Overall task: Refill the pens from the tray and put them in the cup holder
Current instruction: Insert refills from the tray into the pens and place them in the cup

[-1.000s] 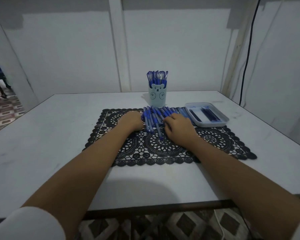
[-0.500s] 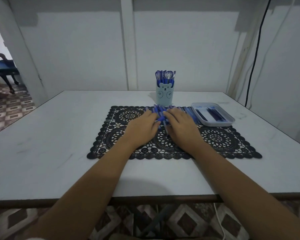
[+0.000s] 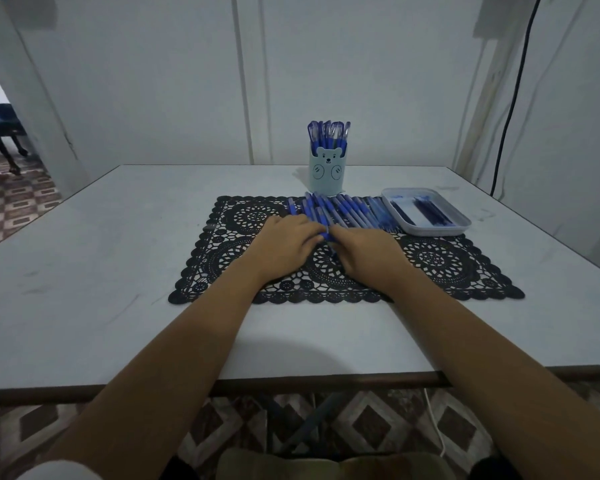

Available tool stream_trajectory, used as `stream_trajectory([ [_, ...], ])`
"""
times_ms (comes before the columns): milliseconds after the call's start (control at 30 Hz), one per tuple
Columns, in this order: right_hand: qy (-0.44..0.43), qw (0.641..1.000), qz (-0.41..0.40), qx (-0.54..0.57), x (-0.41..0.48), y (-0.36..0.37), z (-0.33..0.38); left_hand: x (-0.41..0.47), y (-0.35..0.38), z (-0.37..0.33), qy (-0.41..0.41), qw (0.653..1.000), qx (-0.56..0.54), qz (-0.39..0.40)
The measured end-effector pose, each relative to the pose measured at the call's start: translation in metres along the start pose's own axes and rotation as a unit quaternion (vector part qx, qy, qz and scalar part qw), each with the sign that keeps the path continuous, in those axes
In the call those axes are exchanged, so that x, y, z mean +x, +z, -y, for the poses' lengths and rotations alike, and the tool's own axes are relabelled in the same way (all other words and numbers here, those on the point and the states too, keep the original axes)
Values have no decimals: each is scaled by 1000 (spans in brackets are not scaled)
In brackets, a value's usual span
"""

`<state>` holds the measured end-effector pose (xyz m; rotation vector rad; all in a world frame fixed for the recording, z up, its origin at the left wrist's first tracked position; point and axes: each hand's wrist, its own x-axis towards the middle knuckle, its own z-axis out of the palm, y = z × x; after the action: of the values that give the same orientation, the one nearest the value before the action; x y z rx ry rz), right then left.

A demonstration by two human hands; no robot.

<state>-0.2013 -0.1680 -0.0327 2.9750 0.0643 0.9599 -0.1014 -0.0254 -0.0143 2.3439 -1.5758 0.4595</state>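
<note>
A row of several blue pens (image 3: 347,209) lies along the far edge of a black lace mat (image 3: 430,261). My left hand (image 3: 284,242) and my right hand (image 3: 364,252) meet over the near end of the row, fingers curled round one blue pen (image 3: 326,236) between them; most of that pen is hidden. Behind the row stands a pale blue bear-faced cup holder (image 3: 327,173) filled with several blue pens. A white tray (image 3: 426,229) at the right holds dark refills (image 3: 430,213).
The white table (image 3: 101,271) has its near edge close to my body. A wall stands right behind the cup holder. A black cable (image 3: 513,95) hangs at the right. A doorway and patterned floor lie to the left.
My hands have drawn together from either side of the pen row and pulled slightly toward me, closing on one pen. The camera has shifted, so the scene sits a little to the right.
</note>
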Motion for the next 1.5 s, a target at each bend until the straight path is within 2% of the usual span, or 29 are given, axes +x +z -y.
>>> stream_trajectory([
  [267, 20, 997, -73, -12, -3, -7, -6, 0, -1, 6, 26, 998, -40, -38],
  [367, 69, 993, -87, -26, -2, -11, -8, 0, -1, 5, -15, 998, -41, -43],
  [467, 154, 986, -56, -12, -3, -9, -16, -1, 2, 8, -65, 996, -44, -51],
  [567, 188, 981, 35, 10, -5, -2, -21, 0, 3, 8, -87, 992, -61, -66],
  [600, 198, 979, 44, 22, -5, -1, -20, 0, 4, 7, -88, 992, -63, -69],
  [733, 233, 963, -65, 121, 1, -8, -11, 0, 5, 2, -71, 991, -79, -81],
  [833, 264, 953, 5, 152, 3, -13, -6, 0, 3, -2, -54, 989, -105, -87],
  [1000, 269, 903, -19, 336, 6, -18, 2, -2, 0, -4, -38, 986, -137, -87],
  [1100, 281, 876, -20, 391, 7, -20, 1, -5, -2, -9, -12, 989, -99, -107],
  [1200, 275, 879, -4, 388, 7, -22, -1, -7, -5, -11, -15, 992, -77, -100],
  [1333, 256, 882, 11, 395, 6, -21, -2, -5, -9, -9, -58, 995, -75, -39],
  [1500, 258, 887, 3, 383, 6, -21, 2, -5, -7, -8, -70, 994, -78, -43],
])
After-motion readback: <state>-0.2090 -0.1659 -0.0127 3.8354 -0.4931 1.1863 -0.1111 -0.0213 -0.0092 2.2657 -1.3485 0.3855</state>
